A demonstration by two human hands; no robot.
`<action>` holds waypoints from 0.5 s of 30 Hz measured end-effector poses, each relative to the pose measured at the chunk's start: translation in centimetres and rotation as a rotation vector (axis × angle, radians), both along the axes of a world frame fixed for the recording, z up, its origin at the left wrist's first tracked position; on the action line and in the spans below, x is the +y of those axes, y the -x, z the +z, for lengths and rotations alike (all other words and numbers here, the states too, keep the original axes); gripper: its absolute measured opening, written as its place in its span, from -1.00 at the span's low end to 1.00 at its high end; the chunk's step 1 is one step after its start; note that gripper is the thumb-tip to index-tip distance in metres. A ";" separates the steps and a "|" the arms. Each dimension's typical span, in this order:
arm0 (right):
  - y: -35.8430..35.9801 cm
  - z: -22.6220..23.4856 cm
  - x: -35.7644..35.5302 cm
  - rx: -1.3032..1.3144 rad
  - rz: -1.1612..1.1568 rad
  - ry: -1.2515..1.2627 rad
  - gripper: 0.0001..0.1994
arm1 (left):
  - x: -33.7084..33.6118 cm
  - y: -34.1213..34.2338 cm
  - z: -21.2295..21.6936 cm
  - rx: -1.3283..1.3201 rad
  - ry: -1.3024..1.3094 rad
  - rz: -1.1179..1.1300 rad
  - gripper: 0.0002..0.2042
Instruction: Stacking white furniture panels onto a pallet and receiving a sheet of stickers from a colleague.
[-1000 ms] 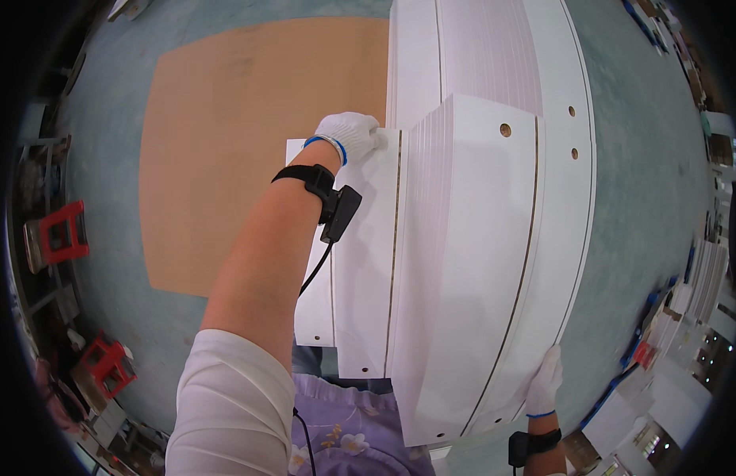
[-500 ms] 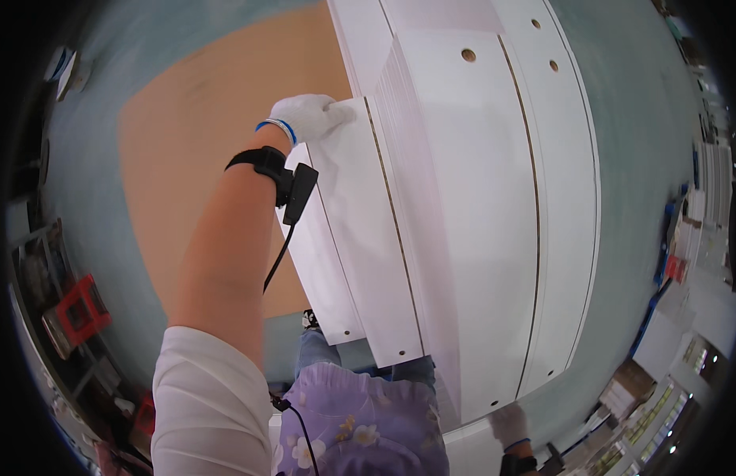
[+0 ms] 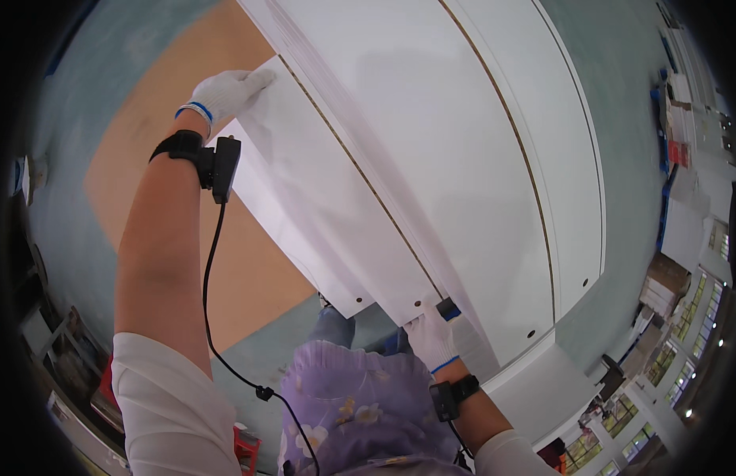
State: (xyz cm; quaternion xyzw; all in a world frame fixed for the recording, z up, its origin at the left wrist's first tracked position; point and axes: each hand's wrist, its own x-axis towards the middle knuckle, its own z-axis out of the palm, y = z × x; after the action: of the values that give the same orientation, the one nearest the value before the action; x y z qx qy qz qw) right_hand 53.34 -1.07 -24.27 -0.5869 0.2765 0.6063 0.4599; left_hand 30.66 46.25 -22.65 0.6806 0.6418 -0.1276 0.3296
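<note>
I hold a large white board (image 3: 431, 143) tilted up in front of me; it has small drilled holes near its lower right corner. My left hand (image 3: 225, 91), in a white glove, grips the far upper-left edge of a lower white panel (image 3: 304, 206) stacked under it. My right hand (image 3: 433, 337), also gloved, grips the near bottom edge of the boards by a small dark fitting. Both wrists carry black bands, and a cable runs down from the left one.
A tan sheet (image 3: 169, 198) lies on the grey-green floor (image 3: 90, 87) below left. Red stools and clutter (image 3: 74, 373) stand at the left rim. Stacked white boards and boxes (image 3: 685, 206) line the right side.
The boards have swung up and closer, filling more of the view. My left hand has moved up and left along the edge; my right hand has come up from the lower corner.
</note>
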 end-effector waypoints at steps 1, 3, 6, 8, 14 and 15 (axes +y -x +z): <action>0.1 0.1 -0.1 -0.005 -0.012 0.006 -0.56 | 0.1 -0.1 0.0 0.027 0.012 0.007 -0.34; 0.1 -0.1 0.2 0.018 -0.079 -0.030 -0.58 | 0.4 0.1 -0.5 0.048 -0.009 -0.030 -0.33; 0.2 0.0 0.4 -0.031 -0.044 -0.032 -0.60 | 0.7 0.0 -0.5 0.066 -0.030 -0.064 -0.31; 0.0 -0.9 -0.8 -0.034 -0.053 0.016 -0.61 | 0.4 -0.1 -0.6 0.052 -0.031 -0.073 -0.31; -0.1 -3.4 -3.3 -0.051 0.269 -0.168 -0.60 | -0.5 2.9 -1.3 -0.053 -0.323 0.007 -0.22; -0.8 -4.5 -4.5 -0.078 0.323 -0.244 -0.61 | -1.4 0.7 -1.1 -0.058 -0.398 0.085 -0.19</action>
State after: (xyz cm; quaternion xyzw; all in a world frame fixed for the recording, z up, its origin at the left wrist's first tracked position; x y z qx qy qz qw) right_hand 54.18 -5.59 -28.76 -0.5866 0.0853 0.6779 0.4348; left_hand 29.94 44.87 -23.79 0.7081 0.6727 0.0352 0.2119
